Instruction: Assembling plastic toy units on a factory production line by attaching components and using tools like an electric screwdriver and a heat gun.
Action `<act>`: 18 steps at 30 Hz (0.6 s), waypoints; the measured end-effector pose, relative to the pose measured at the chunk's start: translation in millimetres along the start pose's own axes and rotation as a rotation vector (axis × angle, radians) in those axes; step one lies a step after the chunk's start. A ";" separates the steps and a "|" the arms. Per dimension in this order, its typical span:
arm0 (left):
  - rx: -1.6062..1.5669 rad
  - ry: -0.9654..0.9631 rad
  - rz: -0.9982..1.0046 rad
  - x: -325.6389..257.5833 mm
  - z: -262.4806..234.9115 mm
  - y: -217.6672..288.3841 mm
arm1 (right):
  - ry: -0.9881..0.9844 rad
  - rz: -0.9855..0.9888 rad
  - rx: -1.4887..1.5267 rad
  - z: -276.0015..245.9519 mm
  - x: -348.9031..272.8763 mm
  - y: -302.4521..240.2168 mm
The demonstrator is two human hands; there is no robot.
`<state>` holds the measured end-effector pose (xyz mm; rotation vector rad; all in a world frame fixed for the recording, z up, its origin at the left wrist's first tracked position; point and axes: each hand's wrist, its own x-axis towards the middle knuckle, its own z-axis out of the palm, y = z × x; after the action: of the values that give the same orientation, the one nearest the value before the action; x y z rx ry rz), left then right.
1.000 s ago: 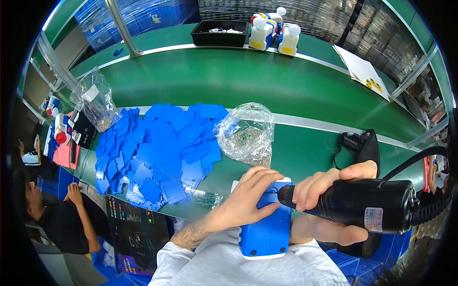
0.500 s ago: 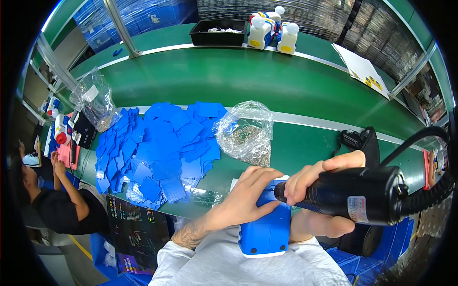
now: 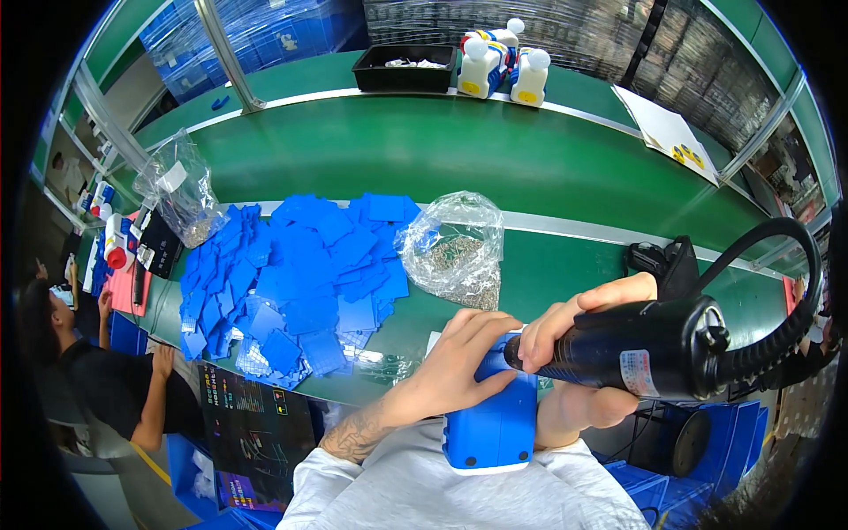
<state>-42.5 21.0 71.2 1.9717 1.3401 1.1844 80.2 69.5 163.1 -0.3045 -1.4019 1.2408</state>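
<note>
Close to my body stands a blue plastic housing with a white lower edge and dark round feet. My left hand grips its upper end, thumb and fingers spread across the top. Around a black corded electric screwdriver my right hand is closed, with the tool lying almost level. The screwdriver's tip reaches the housing's upper part beside my left fingers; the exact contact point is hidden. Just beyond my left hand lies a clear plastic bag of small metal screws.
A wide heap of blue square plates covers the bench's left side, beside a second clear bag. On the rear ledge are a black bin and several white toy-like units. A co-worker sits at left.
The screwdriver's rear end and my right hand have shifted slightly left and down. My left hand and the housing stay put. The co-worker's arm has lowered.
</note>
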 end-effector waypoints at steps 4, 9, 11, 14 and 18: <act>0.031 0.024 0.006 -6.3 0.2 -4.1 | 0.129 -0.069 0.023 6.2 -3.6 1.3; 0.023 -0.003 -0.014 -23.0 -4.0 -10.6 | -0.025 -0.170 0.253 -76.6 -8.1 -32.1; 0.024 -0.002 -0.029 -35.5 -14.6 -9.6 | -0.475 -0.066 0.391 -168.2 6.3 3.6; 0.020 0.028 -0.105 -46.6 -14.7 -20.8 | 0.307 0.097 -0.157 -107.1 0.7 -2.4; -0.155 0.012 -0.304 -65.6 -34.0 -13.9 | 0.127 0.114 -1.292 -145.7 -13.4 77.8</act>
<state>-88.1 -35.6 52.5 1.5894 1.4457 1.1187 170.2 161.1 58.5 -1.3139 -1.9186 0.2155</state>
